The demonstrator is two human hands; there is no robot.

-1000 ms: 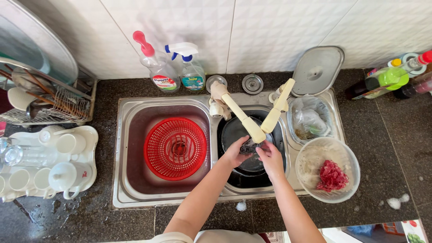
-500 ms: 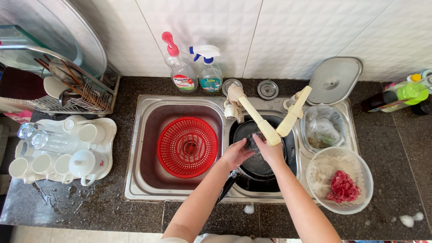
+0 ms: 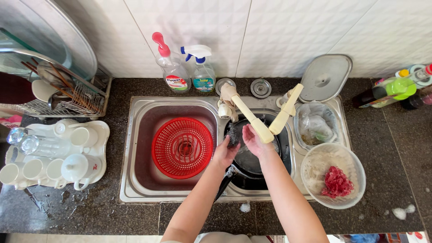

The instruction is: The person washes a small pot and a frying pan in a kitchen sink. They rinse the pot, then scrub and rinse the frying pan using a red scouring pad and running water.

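Steel double sink (image 3: 135,148) set in a dark speckled stone surface (image 3: 90,211), seen from above: a person's left hand (image 3: 225,150) and right hand (image 3: 253,140) meet over a black pan (image 3: 252,164) in the right basin, under two cream plastic faucet spouts (image 3: 252,119). The left fingers are curled around a dark scouring pad (image 3: 232,134); the right fingers are held together, slightly curved, beside it, and whether they touch the pan cannot be told. The pan's handle points toward the sink's near rim. A round red plastic colander (image 3: 182,147) sits upside down in the left basin. On the drainboard at right, a clear bowl (image 3: 315,180) holds a lump of red minced meat (image 3: 336,182), behind it a container lined with a crumpled plastic bag (image 3: 315,123), and a steel lid (image 3: 326,78) leans at the wall. Two spray bottles (image 3: 186,72) stand against white textured tile. At left, a white tray (image 3: 101,148) carries cups, a teapot and glasses, beside a wire dish rack (image 3: 67,96). Soap suds fleck the wet surface.
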